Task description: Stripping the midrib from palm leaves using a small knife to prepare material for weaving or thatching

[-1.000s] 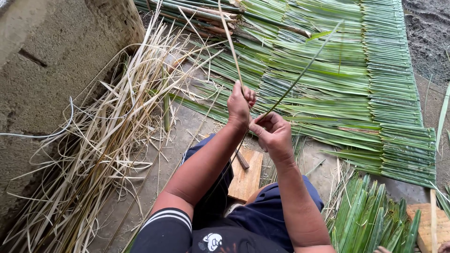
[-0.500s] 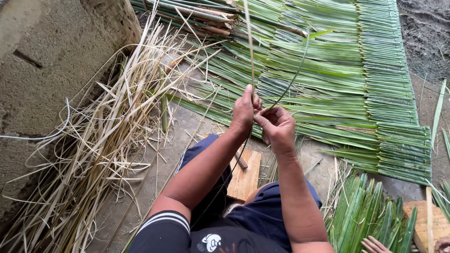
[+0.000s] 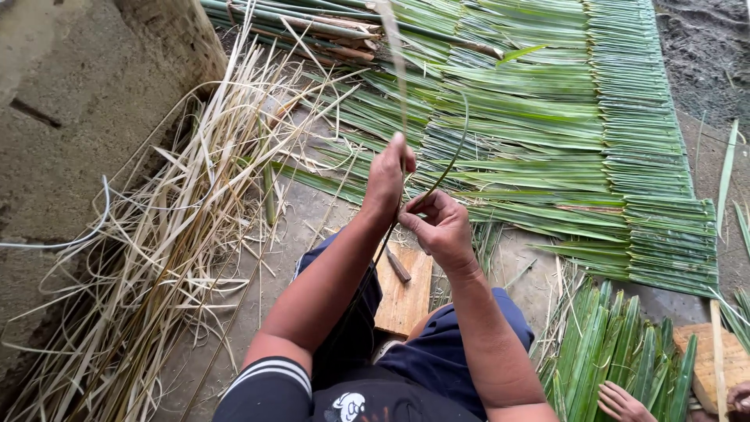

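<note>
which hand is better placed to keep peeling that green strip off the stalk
Probably the right hand: it pinches the green strip curling away, while the left hand grips the pale stalk upright.

Our hands (image 3: 418, 207) meet above small bare floor patch (image 3: 312, 215), only open ground near us. At 9 o'clock, dry straw heap (image 3: 156, 242) blocks way, concrete wall (image 3: 62, 117) behind it. From 12 to 3 o'clock, layered green leaf mat (image 3: 578, 133) covers floor. At 6 o'clock, our knees and wooden block (image 3: 406, 293) hem us in. At 4 o'clock, green leaf bundle (image 3: 625, 352) and another person's hand (image 3: 621, 402) crowd space.
</note>
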